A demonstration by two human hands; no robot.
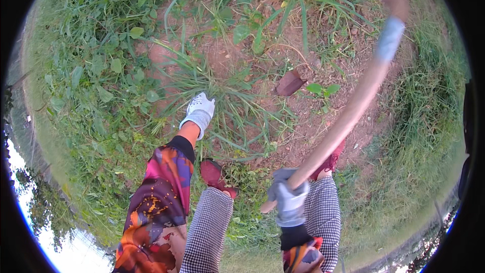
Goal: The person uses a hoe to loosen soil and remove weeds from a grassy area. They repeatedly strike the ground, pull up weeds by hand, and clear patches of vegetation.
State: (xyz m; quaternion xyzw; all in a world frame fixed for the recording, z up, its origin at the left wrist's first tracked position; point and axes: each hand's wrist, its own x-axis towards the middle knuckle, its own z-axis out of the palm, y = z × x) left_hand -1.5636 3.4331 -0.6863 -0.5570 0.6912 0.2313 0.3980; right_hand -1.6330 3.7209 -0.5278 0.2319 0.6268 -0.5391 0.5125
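My left hand (199,112), in a white and grey glove, reaches down and is closed around the base of a clump of long grass (227,88) growing from reddish soil. My right hand (289,198), also gloved, grips the lower end of a long wooden handle (348,116). The handle runs up to the right, carries a pale blue band (390,38) and curves out of view at the top. A brown flat blade-like piece (289,83) lies on the soil just right of the clump; I cannot tell whether it joins the handle.
My two red shoes (217,177) (331,161) stand on the ground below checked trouser legs. Bare red earth (323,121) lies ahead, ringed by leafy weeds (101,65) on the left and short grass (424,121) on the right.
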